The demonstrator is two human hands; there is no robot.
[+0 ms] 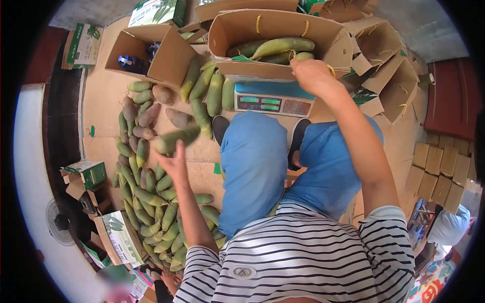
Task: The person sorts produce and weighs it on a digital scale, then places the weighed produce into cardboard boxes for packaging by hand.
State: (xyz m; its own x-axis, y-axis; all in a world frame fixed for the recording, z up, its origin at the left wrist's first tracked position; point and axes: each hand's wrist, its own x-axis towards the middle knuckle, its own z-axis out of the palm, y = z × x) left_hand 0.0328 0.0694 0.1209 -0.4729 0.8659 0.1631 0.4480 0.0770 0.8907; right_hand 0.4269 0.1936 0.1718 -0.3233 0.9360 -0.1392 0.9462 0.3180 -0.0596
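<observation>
Two hands are at work, well apart from each other. The left hand (172, 162) is curled around one end of a plump green radish (178, 140), thumb on its near side, holding it tilted above the floor (202, 174); both are slightly blurred. The right hand (314, 77) reaches over the near wall of an open cardboard box (275, 71), its fingers pinching the tip of a pale green radish (304, 55) inside, near the right end. More long radishes (284, 48) lie in that box, which has yellow cord handles (305, 28). Just below its near wall is a digital scale (274, 103) with lit green displays. To the left, a smaller box (169, 59) holds some dark blue items (133, 63). A large heap of green radishes (156, 217) spreads over the floor on the left, with several brownish roots (163, 94) near its top end.
</observation>
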